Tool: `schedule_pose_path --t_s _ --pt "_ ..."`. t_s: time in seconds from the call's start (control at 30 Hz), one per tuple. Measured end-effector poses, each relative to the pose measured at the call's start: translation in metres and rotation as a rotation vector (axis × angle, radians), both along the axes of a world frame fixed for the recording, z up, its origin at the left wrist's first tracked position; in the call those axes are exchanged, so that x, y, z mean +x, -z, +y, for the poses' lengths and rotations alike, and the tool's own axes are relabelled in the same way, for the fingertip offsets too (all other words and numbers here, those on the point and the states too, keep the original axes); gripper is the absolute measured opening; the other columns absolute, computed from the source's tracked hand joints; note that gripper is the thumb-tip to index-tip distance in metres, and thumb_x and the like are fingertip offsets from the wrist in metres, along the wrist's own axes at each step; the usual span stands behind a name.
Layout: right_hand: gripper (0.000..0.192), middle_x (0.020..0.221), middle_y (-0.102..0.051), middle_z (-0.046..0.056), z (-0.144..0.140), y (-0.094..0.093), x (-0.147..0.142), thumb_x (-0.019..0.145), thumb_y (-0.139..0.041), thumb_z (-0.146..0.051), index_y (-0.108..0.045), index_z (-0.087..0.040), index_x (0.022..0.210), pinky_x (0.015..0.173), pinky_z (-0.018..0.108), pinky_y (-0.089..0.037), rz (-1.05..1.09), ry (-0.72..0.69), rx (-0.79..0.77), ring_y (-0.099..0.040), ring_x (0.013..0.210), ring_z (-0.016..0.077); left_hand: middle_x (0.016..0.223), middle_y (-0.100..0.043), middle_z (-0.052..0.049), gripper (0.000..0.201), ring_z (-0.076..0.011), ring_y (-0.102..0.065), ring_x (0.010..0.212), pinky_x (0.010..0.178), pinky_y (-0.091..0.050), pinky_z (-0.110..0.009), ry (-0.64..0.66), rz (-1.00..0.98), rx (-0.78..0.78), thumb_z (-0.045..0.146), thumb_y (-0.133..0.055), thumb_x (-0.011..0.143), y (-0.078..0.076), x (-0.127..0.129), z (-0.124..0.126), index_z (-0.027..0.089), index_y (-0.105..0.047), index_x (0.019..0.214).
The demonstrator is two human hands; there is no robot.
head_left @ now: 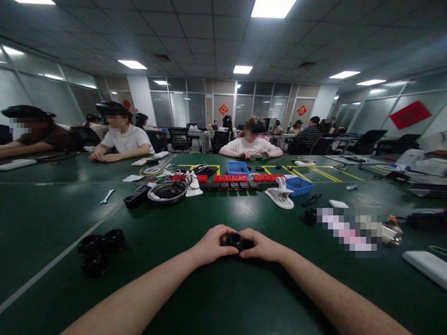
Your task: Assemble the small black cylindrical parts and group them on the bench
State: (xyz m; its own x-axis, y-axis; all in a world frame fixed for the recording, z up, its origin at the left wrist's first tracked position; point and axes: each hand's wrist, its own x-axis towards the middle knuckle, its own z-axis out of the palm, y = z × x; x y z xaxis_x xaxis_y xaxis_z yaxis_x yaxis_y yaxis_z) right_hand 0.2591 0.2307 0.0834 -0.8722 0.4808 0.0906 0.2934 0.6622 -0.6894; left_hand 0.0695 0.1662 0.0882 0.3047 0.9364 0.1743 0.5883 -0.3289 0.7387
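Observation:
My left hand (213,245) curls its thumb and fingers around a small black ring-shaped part (235,240) with a round opening facing up. From the other side my right hand (261,245) closes thumb and fingers on a dark piece (247,244) right beside that ring. Whether the two pieces are joined cannot be made out. Both hands rest low over the green table (223,298), close together. Off to the left, several glossy black ring-shaped parts (113,240) sit in a cluster.
Beyond my hands are a white clip stand (280,193), a blue bin (299,186), red socket strips (230,178) and a round black tray (167,191). A wrench (107,197) lies left. A white box (428,268) is at right. A person (251,144) sits opposite.

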Motion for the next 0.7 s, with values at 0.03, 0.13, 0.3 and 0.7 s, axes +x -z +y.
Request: schedule_pose_path --t_s 0.03,0.13,0.3,0.7 --pt "0.035 0.093 -0.055 0.002 0.0003 -0.0002 0.0003 0.064 -0.063 -0.031 -0.058 -0.018 0.096 0.081 0.031 -0.035 -0.005 0.006 -0.01 -0.046 0.092 0.0189 0.084 -0.05 -0.001 0.038 -0.0123 -0.045 0.069 0.059 -0.037 -0.022 0.002 -0.005 -0.005 0.035 -0.063 0.062 0.0 0.0001 0.0003 0.019 -0.055 0.096" --pt "0.035 0.093 -0.054 0.002 -0.0011 -0.0016 -0.0004 0.062 -0.065 -0.028 -0.058 -0.018 0.095 0.081 0.03 -0.035 -0.014 0.023 -0.024 -0.046 0.092 0.0188 0.084 -0.049 -0.001 0.039 -0.0124 -0.045 0.069 0.058 -0.037 -0.021 0.015 -0.014 -0.022 0.036 -0.063 0.063 -0.0013 0.0003 0.0005 0.019 -0.055 0.096" --pt "0.03 0.087 -0.055 0.001 -0.0029 -0.0051 -0.0021 0.062 -0.065 -0.023 -0.059 -0.016 0.09 0.078 0.029 -0.036 -0.013 0.032 -0.034 -0.048 0.086 0.0175 0.082 -0.048 0.0 0.038 -0.0122 -0.045 0.068 0.058 -0.037 -0.021 0.02 -0.009 -0.024 0.036 -0.063 0.063 -0.0025 0.0001 0.0008 0.02 -0.054 0.097" --pt "0.033 0.083 -0.055 0.001 -0.0043 0.0023 -0.0052 0.059 -0.066 -0.031 -0.059 -0.016 0.088 0.069 0.027 -0.037 -0.031 0.119 0.007 -0.049 0.078 0.0168 0.083 -0.049 -0.001 0.038 -0.0133 -0.045 0.071 0.06 -0.037 -0.022 0.029 -0.001 -0.015 0.037 -0.062 0.063 -0.0043 0.0006 0.0002 0.02 -0.054 0.096"
